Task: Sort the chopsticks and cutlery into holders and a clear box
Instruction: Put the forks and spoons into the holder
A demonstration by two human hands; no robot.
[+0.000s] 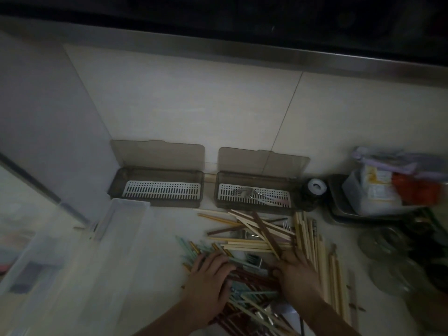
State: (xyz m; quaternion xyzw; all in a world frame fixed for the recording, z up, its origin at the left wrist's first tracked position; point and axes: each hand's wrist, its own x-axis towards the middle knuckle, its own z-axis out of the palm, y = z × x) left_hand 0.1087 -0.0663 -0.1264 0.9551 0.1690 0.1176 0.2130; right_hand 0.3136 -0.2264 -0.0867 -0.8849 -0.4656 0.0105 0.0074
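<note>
While both hands rest on the mixed pile of chopsticks [252, 241] spread over the desk [160, 238], neither grip is clearly closed on an item. The left hand [208, 280] lies palm-down on the teal and dark red sticks, fingers loosely extended. The right hand [297, 277] lies on the pale wooden sticks, fingers bent slightly; whether it pinches a stick cannot be told. Forks [252, 259] show within the pile, between the hands. Two tinted holders stand against the wall with lids raised: the left holder [156, 187] shows only its white grid, the right holder [254, 194] contains a metal utensil. The clear box [80, 258] stands left of the pile.
</note>
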